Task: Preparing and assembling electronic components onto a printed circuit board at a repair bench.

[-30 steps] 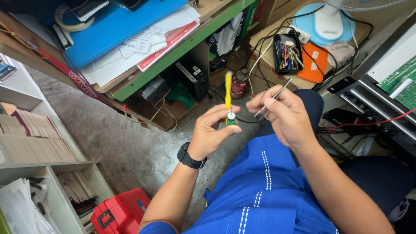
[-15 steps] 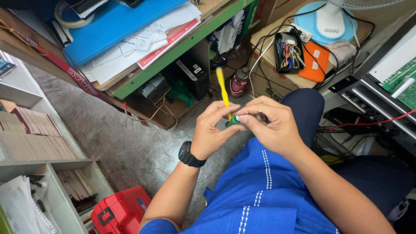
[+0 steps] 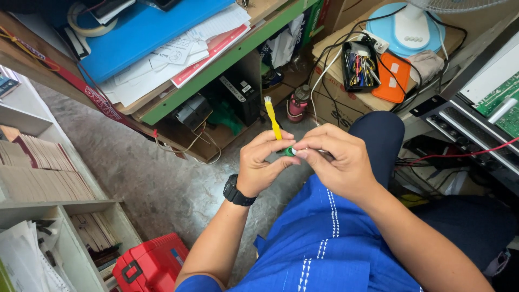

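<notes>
Between the two hands, at the centre of the head view, a small green part (image 3: 290,152) is pinched by the fingers (image 3: 303,153) of the right hand (image 3: 338,162), thumb and forefinger pressed together on it, with a thin metal pin showing just behind them. Left hand (image 3: 262,165): fingers curled and closed around the lower end of a yellow brush (image 3: 273,120), whose white bristled tip points up and slightly away; the brush handle touches the green part where the hands meet. A black wristwatch (image 3: 237,191) sits on the left wrist. Both forearms rise from a blue garment with white stitching (image 3: 324,243), above a dark trouser knee (image 3: 378,135).

Surroundings: below the hands, a grey concrete floor (image 3: 162,184) with a red toolbox (image 3: 148,265) at lower left. Upper left, a green-edged bench (image 3: 216,70) carries a blue folder (image 3: 146,32) and loose papers (image 3: 178,59); dark boxes and a red bottle (image 3: 297,105) stand beneath it. Upper right, a cardboard box bears a black tray of small tools (image 3: 359,67), an orange case (image 3: 392,81) and the pale blue base of a fan (image 3: 405,27), with black cables looped around them. Far right, a green circuit board (image 3: 500,100) lies on a metal chassis. Shelves of stacked paper (image 3: 38,162) occupy the left edge.
</notes>
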